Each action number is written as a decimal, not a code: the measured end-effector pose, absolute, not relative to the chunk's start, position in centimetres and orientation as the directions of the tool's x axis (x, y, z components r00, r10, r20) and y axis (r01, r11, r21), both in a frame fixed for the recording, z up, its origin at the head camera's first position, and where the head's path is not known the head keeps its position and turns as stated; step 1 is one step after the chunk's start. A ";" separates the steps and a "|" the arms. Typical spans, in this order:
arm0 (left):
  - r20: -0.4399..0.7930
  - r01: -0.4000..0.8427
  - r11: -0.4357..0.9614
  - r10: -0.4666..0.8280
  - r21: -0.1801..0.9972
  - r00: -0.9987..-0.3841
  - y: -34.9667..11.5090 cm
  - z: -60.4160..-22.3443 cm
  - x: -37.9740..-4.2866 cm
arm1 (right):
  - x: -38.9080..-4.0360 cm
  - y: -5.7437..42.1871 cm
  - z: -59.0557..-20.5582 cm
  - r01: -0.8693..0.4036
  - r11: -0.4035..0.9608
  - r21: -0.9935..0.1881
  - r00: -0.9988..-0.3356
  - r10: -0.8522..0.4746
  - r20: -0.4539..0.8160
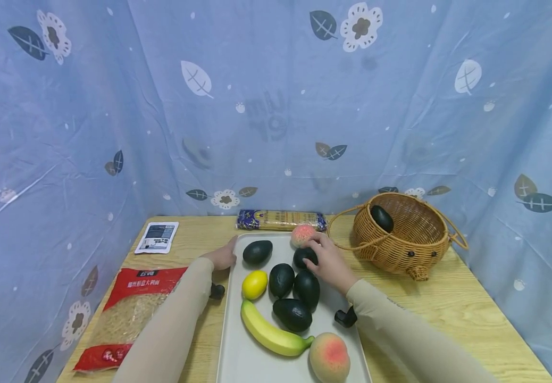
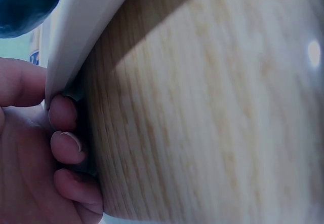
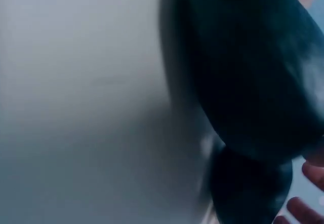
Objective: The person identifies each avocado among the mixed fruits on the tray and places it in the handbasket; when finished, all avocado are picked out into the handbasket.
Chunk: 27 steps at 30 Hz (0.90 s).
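Observation:
My left hand (image 1: 222,257) holds the left edge of the white tray (image 1: 225,340), thumb side above and fingertips (image 2: 66,147) curled under the rim in the left wrist view. At the tray's back right, my right hand (image 1: 329,264) has thumb and fingers round a dark avocado (image 1: 299,258). In the right wrist view, fingertips (image 3: 306,211) show beside the lower avocado (image 3: 250,183), while a larger one fills the top. A pink peach (image 1: 302,234) sits just behind that hand. Several more avocados (image 1: 282,280), a lemon (image 1: 254,284), a banana (image 1: 276,335) and another peach (image 1: 329,357) lie on the tray.
To the right stands a wicker basket (image 1: 376,252) with one avocado (image 1: 382,218) inside. A long pasta pack (image 1: 281,219) lies behind the tray. On the left are a red pasta bag (image 1: 132,308) and a white packet (image 1: 157,238). A blue curtain (image 1: 266,106) surrounds the table.

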<state>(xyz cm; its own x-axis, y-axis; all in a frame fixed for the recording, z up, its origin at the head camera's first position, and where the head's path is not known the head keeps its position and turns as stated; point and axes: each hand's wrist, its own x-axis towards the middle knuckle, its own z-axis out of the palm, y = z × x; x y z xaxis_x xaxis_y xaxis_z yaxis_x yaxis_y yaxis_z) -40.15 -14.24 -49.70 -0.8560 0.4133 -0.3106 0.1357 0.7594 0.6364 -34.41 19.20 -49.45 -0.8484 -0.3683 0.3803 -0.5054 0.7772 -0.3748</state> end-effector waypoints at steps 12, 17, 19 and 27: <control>-0.314 0.115 0.761 0.394 0.638 -0.864 -14.3 -49.9 -40.5 | -34.8 19.2 -50.0 -0.374 0.773 -0.513 -0.927 -0.286 0.244; -0.304 0.114 0.753 0.393 0.648 -0.868 -14.2 -49.7 -40.2 | -34.8 19.6 -50.4 -0.320 0.778 -0.541 -0.947 -0.271 0.169; -0.304 0.111 0.751 0.392 0.651 -0.868 -14.1 -49.9 -40.2 | -34.7 20.0 -50.6 -0.322 0.767 -0.555 -0.946 -0.288 0.150; -0.305 0.110 0.761 0.383 0.639 -0.872 -14.1 -50.4 -40.4 | -33.9 21.3 -50.7 -0.328 0.739 -0.588 -0.941 -0.310 0.135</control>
<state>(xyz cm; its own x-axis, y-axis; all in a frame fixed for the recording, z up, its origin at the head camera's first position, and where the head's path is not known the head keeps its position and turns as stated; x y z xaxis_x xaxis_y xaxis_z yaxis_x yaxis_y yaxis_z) -40.40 -14.11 -50.36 -0.8719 0.3829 -0.3053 0.1103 0.7610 0.6393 -33.86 21.29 -50.69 -0.9409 -0.3104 0.1354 -0.3284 0.7393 -0.5879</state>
